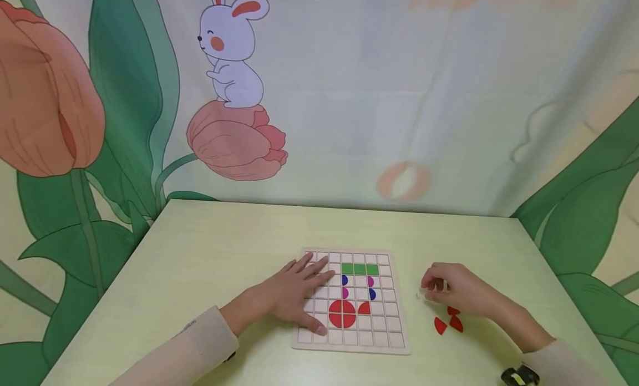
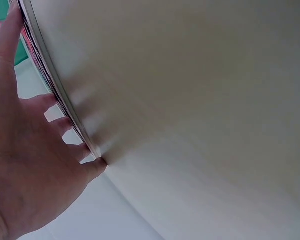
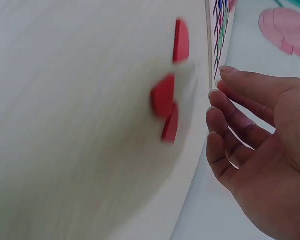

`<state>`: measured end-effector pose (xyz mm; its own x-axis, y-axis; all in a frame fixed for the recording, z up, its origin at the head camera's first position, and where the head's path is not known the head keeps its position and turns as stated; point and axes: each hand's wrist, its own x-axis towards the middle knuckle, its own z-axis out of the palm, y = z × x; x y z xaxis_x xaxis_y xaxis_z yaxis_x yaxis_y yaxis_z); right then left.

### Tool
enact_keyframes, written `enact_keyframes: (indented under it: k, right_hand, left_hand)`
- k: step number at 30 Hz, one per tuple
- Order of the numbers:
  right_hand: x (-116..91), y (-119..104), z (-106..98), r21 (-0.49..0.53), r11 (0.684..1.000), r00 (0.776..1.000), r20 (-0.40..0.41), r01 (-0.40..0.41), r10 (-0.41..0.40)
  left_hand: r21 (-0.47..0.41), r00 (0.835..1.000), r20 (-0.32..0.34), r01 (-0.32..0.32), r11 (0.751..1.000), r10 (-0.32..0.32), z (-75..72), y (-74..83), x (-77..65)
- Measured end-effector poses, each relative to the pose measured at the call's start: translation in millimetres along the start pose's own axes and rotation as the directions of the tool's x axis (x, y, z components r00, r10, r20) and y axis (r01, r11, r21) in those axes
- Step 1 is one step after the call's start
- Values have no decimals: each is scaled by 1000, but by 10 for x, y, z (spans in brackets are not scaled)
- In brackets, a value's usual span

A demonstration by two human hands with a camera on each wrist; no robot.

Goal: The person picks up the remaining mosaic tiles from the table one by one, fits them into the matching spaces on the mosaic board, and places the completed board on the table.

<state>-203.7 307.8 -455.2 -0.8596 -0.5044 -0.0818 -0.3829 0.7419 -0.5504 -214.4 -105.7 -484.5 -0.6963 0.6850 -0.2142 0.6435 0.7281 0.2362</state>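
Note:
A square grid board (image 1: 384, 341) lies on the table with coloured pieces in several of its cells. My left hand (image 1: 289, 291) is spread flat over the board's left side, its fingertips resting on it. Green squares (image 1: 360, 269) form a row near the top. Below are blue and magenta half-circles, a red circle (image 1: 341, 314) made of quarter pieces, and one more red quarter piece (image 1: 365, 308). My right hand (image 1: 459, 289) hovers to the right of the board, fingers loosely bent, nothing visible between them. Just below it lie loose red quarter pieces (image 1: 440, 325).
The pale table (image 1: 239, 230) backs onto a hanging cloth (image 1: 339, 125) printed with a rabbit and tulips. A black band (image 1: 520, 375) shows at the right wrist. Close by the right hand, the loose red pieces sit in a small cluster.

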Motion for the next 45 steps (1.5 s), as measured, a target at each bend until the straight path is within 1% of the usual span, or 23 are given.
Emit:
enact_keyframes:
  k: [4, 6, 10, 14, 16, 20, 26, 31, 35, 39, 42, 45]
  right_hand:
    - [-126, 164, -58, -3, 1000, 999, -22, -25, 25]
    - [-189, 241, -84, 3, 1000, 999, -21, -26, 26]
    - [-313, 383, -140, 14, 1000, 1000, -9, 2, -1]
    - [-396, 476, -162, 47, 998, 998, 31, 46, -47]
    - [-413, 503, -155, 64, 997, 997, 53, 53, -56]
    - [-419, 516, -130, 74, 997, 997, 71, 38, -44]
    - [-424, 549, -92, 69, 997, 997, 60, 36, -40]
    - [-428, 555, -58, 78, 997, 999, 30, 25, -27]
    - [-432, 544, -37, 101, 995, 1000, 14, -21, 20]
    - [-421, 531, -44, 90, 995, 999, -5, -53, 53]
    - [-394, 515, -68, 80, 995, 997, -35, -61, 64]
    - [-350, 478, -92, 93, 994, 995, -73, -62, 69]
  left_hand:
    - [0, 1000, 5, 7, 1000, -7, -3, 9, -1]
    - [2, 1000, 6, 9, 1000, -9, -5, 14, -4]
    - [6, 1000, 1, 0, 1000, 0, -13, 19, -5]
    - [2, 1000, -2, -5, 1000, 5, -28, 20, -9]
    - [0, 1000, -2, -3, 1000, 3, -36, 24, -13]
    - [-2, 1000, -4, -1, 1000, 1, -35, 31, -10]
    - [1, 1000, -1, 7, 1000, -7, -5, 24, 0]
    - [5, 1000, -4, 14, 1000, -14, 14, 8, 1]
    - [-15, 1000, -1, 9, 1000, -9, 23, 3, -2]
    - [-19, 1000, 3, 5, 1000, -5, 30, -2, -5]
    - [-14, 1000, 2, 7, 1000, -7, 25, -7, 2]
    - [-8, 1000, 3, 17, 1000, -17, 16, -12, 11]
